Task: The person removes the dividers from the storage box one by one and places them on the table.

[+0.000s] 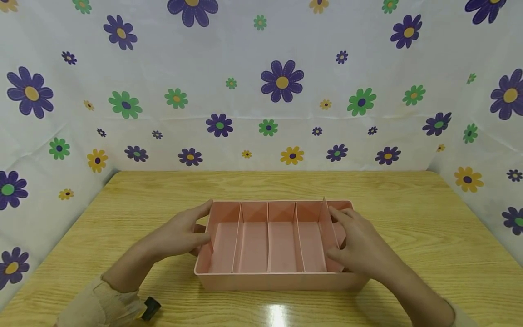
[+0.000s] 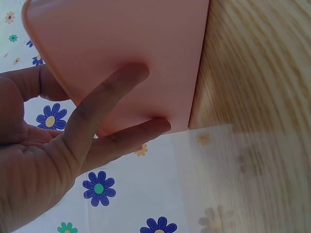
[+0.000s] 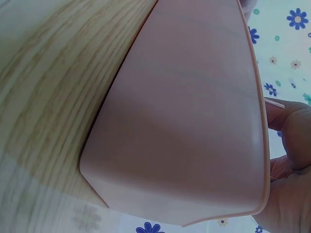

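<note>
A long pink organizer box point(image 1: 282, 281) sits on the table, split crosswise by thin pink dividers. My left hand point(image 1: 184, 231) grips the box's left end wall; in the left wrist view two fingers point(image 2: 107, 97) lie against its outer face while another reaches over the rim. At the other end, my right hand point(image 1: 359, 245) reaches inside and pinches the rightmost divider point(image 1: 327, 227). That divider leans, and its far top corner pokes above the back rim. Three other dividers point(image 1: 268, 236) stand across the box. From the right wrist view, the end wall point(image 3: 180, 121) hides most of the right fingers.
The wood-grain table point(image 1: 163, 190) extends on all sides of the box. A white cloth with printed flowers point(image 1: 229, 54) hangs behind it and along both sides. By the left sleeve point(image 1: 106, 302) there is a small black object point(image 1: 151, 309).
</note>
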Tool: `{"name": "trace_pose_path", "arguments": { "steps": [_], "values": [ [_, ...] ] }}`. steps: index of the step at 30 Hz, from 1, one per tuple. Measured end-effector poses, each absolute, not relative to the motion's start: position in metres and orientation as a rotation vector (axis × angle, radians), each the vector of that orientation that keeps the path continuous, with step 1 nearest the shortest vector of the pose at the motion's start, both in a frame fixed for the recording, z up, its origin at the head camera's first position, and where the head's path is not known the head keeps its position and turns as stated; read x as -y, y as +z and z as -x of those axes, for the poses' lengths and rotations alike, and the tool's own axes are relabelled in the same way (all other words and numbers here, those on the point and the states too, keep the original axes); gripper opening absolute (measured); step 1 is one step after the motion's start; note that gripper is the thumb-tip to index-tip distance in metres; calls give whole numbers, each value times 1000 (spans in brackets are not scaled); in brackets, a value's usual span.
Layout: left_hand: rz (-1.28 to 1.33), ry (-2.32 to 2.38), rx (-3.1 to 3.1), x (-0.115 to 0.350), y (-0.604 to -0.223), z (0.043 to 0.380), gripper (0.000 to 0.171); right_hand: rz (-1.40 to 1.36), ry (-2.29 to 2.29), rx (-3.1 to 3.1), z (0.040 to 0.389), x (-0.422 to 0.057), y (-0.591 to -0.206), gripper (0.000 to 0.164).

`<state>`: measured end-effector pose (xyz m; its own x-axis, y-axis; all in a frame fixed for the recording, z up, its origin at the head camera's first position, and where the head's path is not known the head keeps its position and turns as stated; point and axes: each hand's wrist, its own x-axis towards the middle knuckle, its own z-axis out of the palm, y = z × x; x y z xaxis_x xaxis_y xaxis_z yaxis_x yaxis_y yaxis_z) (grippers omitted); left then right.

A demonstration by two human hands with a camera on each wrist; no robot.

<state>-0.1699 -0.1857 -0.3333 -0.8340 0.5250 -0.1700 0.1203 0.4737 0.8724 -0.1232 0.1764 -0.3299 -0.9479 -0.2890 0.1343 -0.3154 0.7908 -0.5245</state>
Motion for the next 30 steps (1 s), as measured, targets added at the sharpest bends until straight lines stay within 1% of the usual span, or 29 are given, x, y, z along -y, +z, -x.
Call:
{"name": "trace_pose_path", "arguments": {
  "steps": [15, 30],
  "values": [
    [-537, 1326, -2308, 185, -332, 168, 77, -472, 919, 2876, 122, -179, -325, 73],
    [-526, 1312, -2324, 185, -332, 168, 78, -446, 932, 2809, 120, -179, -319, 67]
  ]
}}
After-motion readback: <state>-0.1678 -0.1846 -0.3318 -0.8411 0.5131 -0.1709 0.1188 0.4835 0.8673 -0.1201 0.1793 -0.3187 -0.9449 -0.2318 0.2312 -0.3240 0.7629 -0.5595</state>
